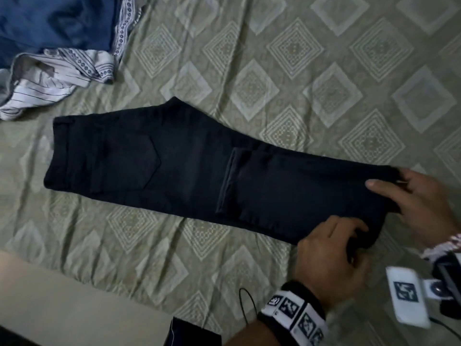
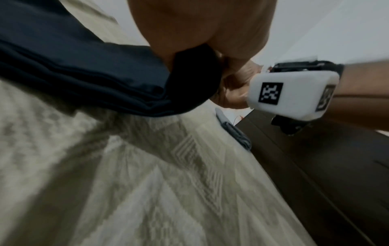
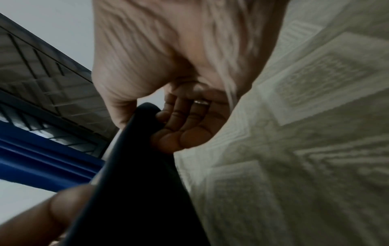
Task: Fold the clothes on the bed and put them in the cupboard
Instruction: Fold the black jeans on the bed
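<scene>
A pair of black jeans (image 1: 174, 166) lies flat on the patterned bedsheet (image 1: 324, 71), waistband to the left, legs doubled back so the hems rest mid-thigh. Both hands hold the folded end at the right. My left hand (image 1: 349, 233) grips the near corner of that fold, fingers curled into the cloth. My right hand (image 1: 399, 196) pinches the far corner, thumb on top. In the left wrist view the stacked layers of the jeans (image 2: 94, 78) run out from under my left hand (image 2: 189, 41). The right wrist view shows my right hand's fingers (image 3: 183, 126) curled under the jeans (image 3: 136, 183).
A dark blue garment (image 1: 50, 21) and a crumpled white striped garment (image 1: 50, 78) lie at the bed's far left. The bed's edge and pale floor (image 1: 62, 295) are at lower left. Dark wooden furniture (image 2: 315, 166) borders the bed.
</scene>
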